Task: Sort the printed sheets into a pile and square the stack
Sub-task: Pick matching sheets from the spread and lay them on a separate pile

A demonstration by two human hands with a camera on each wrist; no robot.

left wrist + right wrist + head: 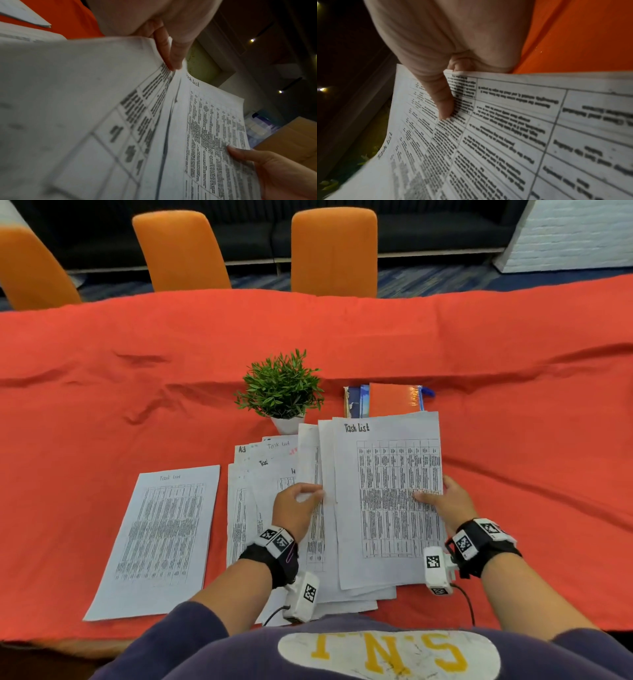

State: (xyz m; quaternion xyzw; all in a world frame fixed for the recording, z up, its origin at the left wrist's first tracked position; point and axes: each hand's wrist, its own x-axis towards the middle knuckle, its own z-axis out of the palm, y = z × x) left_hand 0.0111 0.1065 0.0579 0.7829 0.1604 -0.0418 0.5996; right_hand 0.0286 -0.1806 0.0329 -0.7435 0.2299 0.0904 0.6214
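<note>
A fanned bundle of printed "Task List" sheets (387,501) is held up over the red tablecloth, its top page (211,135) showing a dense table. My right hand (442,501) pinches the bundle's right edge, thumb (443,102) on the top page (505,135). My left hand (296,503) grips the left side of the bundle, fingers (173,56) pinching a sheet's edge. Under it more sheets (260,474) lie loosely overlapped on the cloth. One single sheet (161,539) lies flat apart to the left.
A small potted plant (281,388) stands just behind the papers. Beside it to the right lie an orange folder and blue books (390,400). The red cloth (102,392) is wrinkled. Orange chairs (332,251) stand behind the table.
</note>
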